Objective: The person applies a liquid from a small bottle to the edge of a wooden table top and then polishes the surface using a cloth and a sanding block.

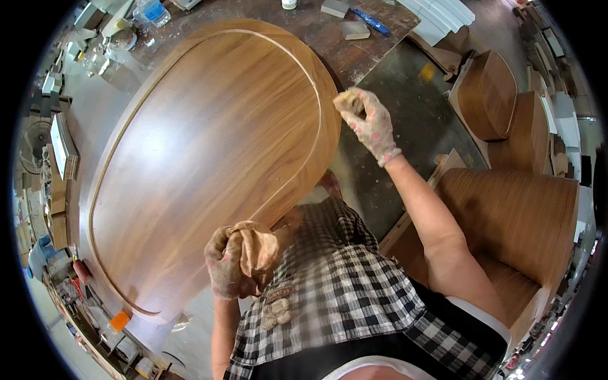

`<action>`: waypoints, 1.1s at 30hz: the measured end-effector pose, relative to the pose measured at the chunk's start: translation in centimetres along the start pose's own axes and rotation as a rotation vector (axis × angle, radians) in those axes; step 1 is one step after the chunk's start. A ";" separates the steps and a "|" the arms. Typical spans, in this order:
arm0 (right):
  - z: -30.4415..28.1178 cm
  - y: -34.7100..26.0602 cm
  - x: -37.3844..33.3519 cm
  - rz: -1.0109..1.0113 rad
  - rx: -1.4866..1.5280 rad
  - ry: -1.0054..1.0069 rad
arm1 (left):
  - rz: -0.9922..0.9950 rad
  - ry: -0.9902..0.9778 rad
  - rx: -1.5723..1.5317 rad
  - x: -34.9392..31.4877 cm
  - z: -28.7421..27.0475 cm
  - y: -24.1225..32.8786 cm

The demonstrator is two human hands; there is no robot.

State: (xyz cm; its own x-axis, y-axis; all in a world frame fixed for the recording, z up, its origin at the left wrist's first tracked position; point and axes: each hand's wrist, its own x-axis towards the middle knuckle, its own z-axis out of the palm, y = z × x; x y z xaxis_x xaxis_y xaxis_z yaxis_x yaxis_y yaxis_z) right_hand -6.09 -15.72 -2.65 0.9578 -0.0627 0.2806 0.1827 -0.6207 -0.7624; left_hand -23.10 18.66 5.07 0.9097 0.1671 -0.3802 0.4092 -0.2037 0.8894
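A large oval wood-grain panel [209,139] lies before me, its face glossy, with a thin curved line running just inside its rim. My left hand [227,269], in a stained work glove, is closed around a crumpled tan cloth [253,250] near the panel's front edge, close to my checked apron [354,285]. At the panel's right edge is my right hand [370,123], gloved too, its thumb and fingers curled together. A brownish patch shows at those fingertips; whether it is a small held piece or stained glove, I cannot make out.
Behind the panel, a worn bench [392,16] carries grey blocks [354,30], a blue-handled tool [372,21] and a plastic bottle [152,11]. Curved wooden pieces [506,196] stand at right beside my arm. An orange object [120,321] sits by the panel's near-left end.
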 end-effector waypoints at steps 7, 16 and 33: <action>1.7 -7.5 -13.6 -0.094 0.080 -0.152 | 0.311 0.237 0.251 -0.2 -2.3 -0.6; 0.7 -2.0 -2.7 -0.030 -0.027 0.078 | 0.393 0.041 0.839 2.3 0.1 -1.6; 4.9 -6.5 -14.3 -0.171 0.118 -0.132 | 0.410 0.220 0.570 2.4 -0.6 -5.1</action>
State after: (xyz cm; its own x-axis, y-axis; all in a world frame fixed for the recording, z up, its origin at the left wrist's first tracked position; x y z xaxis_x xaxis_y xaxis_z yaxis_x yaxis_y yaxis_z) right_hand -19.88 -6.94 -4.51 0.9300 0.1426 0.3387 0.3617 -0.5178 -0.7753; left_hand -23.09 20.65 -0.24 0.9867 0.1474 0.0680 0.0671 -0.7514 0.6564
